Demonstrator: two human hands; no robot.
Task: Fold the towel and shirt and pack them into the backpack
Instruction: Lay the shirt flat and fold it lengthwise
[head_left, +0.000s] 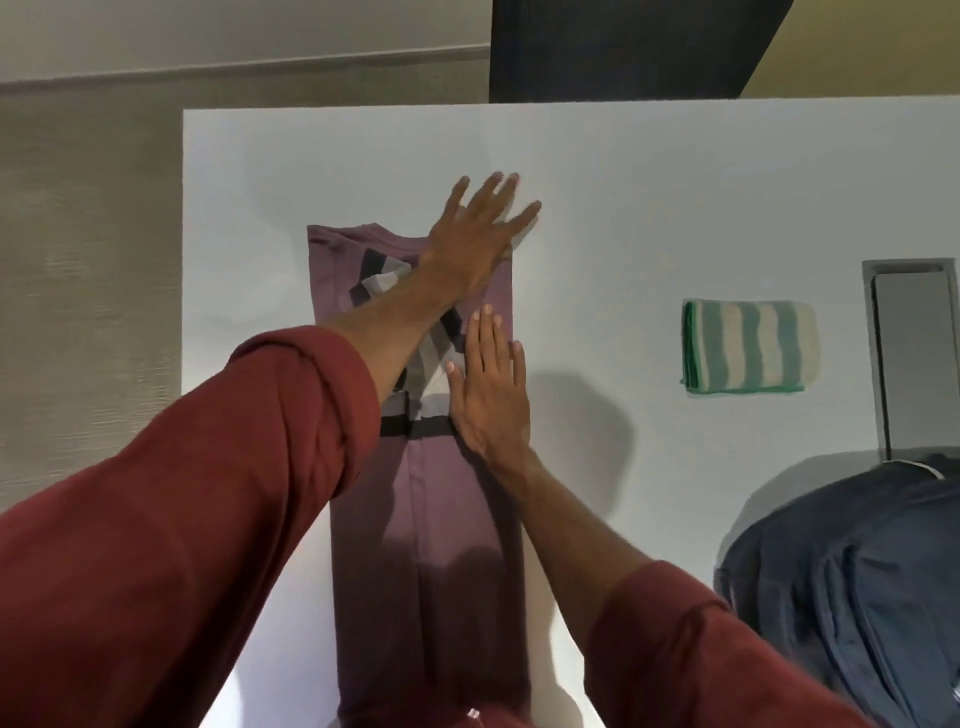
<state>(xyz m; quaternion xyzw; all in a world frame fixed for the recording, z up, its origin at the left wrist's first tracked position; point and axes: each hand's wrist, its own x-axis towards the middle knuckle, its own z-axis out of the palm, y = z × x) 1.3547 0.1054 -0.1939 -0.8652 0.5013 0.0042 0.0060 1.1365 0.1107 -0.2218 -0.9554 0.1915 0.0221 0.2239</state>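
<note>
Both flat: left hand (480, 239), right hand (491, 392) pressing shirt (426, 519).

Shirt (457, 519) smooth matt cloth; towel (750, 345) fluffy terry; table (649, 197) smooth matt.

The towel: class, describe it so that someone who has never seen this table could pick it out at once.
Start at the white table. On its right half, beyond the dark blue backpack, lies the towel, folded into a rectangle. Only it has wavy green and cream stripes; the shirt is purple.
</note>
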